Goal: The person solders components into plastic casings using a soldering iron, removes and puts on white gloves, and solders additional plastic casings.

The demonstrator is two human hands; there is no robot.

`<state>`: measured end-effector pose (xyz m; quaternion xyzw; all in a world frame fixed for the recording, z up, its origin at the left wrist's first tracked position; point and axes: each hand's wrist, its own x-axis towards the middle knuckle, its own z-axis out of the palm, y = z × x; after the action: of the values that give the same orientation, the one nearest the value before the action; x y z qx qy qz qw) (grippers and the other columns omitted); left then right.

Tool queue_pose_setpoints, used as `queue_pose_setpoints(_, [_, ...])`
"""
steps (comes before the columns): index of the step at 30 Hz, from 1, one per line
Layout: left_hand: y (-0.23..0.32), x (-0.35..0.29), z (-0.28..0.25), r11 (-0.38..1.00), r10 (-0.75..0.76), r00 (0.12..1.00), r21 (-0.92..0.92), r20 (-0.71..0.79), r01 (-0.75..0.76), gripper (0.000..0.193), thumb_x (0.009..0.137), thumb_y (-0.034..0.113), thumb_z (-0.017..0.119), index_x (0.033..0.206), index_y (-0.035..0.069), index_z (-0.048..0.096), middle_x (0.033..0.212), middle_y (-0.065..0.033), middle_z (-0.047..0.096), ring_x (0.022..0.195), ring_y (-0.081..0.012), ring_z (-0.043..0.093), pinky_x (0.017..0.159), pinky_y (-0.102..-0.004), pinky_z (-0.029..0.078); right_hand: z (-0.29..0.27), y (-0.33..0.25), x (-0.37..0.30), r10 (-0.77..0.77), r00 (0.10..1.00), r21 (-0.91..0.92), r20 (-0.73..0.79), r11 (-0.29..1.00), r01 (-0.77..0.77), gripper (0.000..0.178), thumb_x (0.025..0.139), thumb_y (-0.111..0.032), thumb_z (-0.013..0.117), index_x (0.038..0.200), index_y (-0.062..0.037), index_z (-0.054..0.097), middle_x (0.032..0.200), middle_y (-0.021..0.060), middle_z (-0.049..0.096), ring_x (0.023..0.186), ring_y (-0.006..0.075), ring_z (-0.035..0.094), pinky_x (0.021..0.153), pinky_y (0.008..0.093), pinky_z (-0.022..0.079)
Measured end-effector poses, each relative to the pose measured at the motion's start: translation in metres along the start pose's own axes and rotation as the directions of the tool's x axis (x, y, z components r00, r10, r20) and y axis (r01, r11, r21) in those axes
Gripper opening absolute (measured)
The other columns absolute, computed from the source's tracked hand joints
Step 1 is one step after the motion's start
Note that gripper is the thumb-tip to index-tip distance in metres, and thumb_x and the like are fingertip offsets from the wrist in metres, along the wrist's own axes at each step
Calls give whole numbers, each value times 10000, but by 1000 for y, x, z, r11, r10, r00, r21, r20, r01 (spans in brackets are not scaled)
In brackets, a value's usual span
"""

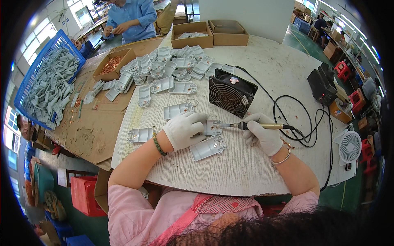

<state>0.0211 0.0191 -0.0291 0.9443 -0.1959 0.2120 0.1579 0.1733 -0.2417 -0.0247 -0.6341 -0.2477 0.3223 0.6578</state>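
My right hand [262, 135], in a white glove, is closed round a soldering iron [269, 126] that points left. Its metal tip is over the right end of a small grey plastic casing [210, 128]. From the left, my gloved left hand [184, 129] grips this casing and covers part of it. One grey casing [204, 150] lies tilted just below my fingers. Another casing [140, 135] sits left of my wrist, and a third [175, 111] lies behind my left hand. Small metal contacts show at their ends.
A black fan [233, 92] stands behind the iron, whose cable [283, 97] loops toward a black box [321, 85]. Heaped casings [164, 67] lie farther back, near a carton of copper-coloured parts [113, 65]. A blue basket [78, 55] is left; a white fan [349, 146] right. A co-worker [135, 18] sits across.
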Motion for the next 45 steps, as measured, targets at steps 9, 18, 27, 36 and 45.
queue_pose_setpoints(9, [0, 0, 1, 1000, 12, 1000, 4, 11, -12, 212, 728, 139, 760, 786, 67, 569, 1176, -123, 634, 960, -307, 629, 811, -400, 521, 2, -2, -1, 5, 1000, -13, 22, 1000, -4, 148, 932, -130, 612, 996, 2, 633, 759, 79, 694, 609, 112, 667, 547, 228, 564])
queue_pose_setpoints(18, [0, 0, 1, 1000, 15, 1000, 4, 10, -15, 219, 728, 142, 762, 788, 69, 564, 1170, -124, 633, 953, -309, 626, 809, -401, 518, 2, -5, -2, 22, 999, -46, 24, 999, -21, 155, 934, -146, 618, 1002, -7, 635, 779, 82, 695, 632, 105, 666, 557, 228, 557])
queue_pose_setpoints(27, [-1, 0, 2, 1000, 15, 1000, -1, 1, -15, 220, 723, 141, 762, 792, 72, 565, 1160, -123, 633, 936, -311, 627, 796, -403, 521, 1, 0, 0, 3, 1000, 1, 13, 1000, -3, 162, 939, -159, 609, 1006, -14, 636, 786, 77, 697, 626, 108, 666, 546, 223, 545])
queue_pose_setpoints(36, [-1, 0, 2, 1000, 15, 1000, 5, -2, -15, 214, 722, 139, 762, 788, 70, 571, 1157, -121, 634, 936, -309, 628, 796, -402, 523, 1, -1, -1, 4, 1000, -80, 11, 997, -3, 149, 950, -155, 583, 1015, -27, 622, 756, 71, 690, 586, 111, 652, 518, 229, 534])
queue_pose_setpoints(45, [0, 0, 2, 1000, 13, 1000, 2, 6, -13, 214, 731, 141, 758, 790, 71, 564, 1176, -121, 634, 941, -305, 627, 807, -403, 519, 3, -4, -2, 19, 1000, -54, 21, 998, -18, 151, 933, -151, 617, 983, -12, 643, 767, 75, 697, 612, 107, 667, 539, 223, 550])
